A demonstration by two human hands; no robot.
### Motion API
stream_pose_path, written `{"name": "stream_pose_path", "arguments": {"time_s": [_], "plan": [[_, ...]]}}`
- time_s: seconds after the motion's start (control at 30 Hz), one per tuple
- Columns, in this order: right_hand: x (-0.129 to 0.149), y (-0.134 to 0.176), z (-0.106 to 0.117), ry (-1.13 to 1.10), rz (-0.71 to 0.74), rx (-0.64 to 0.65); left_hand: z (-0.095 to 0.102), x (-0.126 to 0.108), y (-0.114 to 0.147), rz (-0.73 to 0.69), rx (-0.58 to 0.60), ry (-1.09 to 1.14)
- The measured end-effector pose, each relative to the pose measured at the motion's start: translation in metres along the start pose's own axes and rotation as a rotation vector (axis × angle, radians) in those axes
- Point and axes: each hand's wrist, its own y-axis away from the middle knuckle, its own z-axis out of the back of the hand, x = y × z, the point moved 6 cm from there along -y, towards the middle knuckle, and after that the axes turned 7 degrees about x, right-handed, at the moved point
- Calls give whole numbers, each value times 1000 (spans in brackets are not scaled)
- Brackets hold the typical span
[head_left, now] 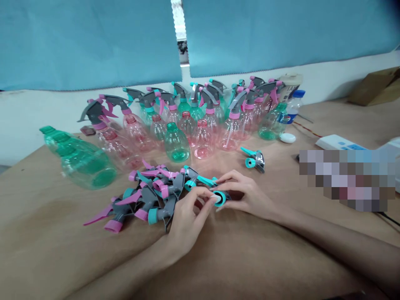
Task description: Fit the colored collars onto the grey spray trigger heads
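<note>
My right hand (246, 193) is closed around a grey and teal trigger sprayer head (221, 199), its round collar facing my left hand. My left hand (189, 214) pinches a small whitish piece (216, 198) at the mouth of that collar; its exact kind is hard to make out. Just left of both hands lies a heap of loose trigger sprayer heads (150, 196) with pink or teal collars and levers. One more teal-collared sprayer head (256, 161) rests alone beyond my right hand.
Rows of clear pink and green bottles (177, 143) stand behind, several with sprayer heads on. Green bottles (86, 162) lean or lie at left. A blue-capped bottle (295, 106), white oval object (287, 138), white device (339, 143) and cardboard box (375, 87) are at right.
</note>
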Motion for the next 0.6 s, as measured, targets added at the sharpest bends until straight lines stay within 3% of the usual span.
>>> {"name": "stream_pose_path", "arguments": {"time_s": [0.3,0.6], "plan": [[4,0,-1,-7,52,-1,3,-12,-1,-157,-9,-115],[5,1,-1,-10,61,9,3,-9,-1,-108,-48,-137]]}}
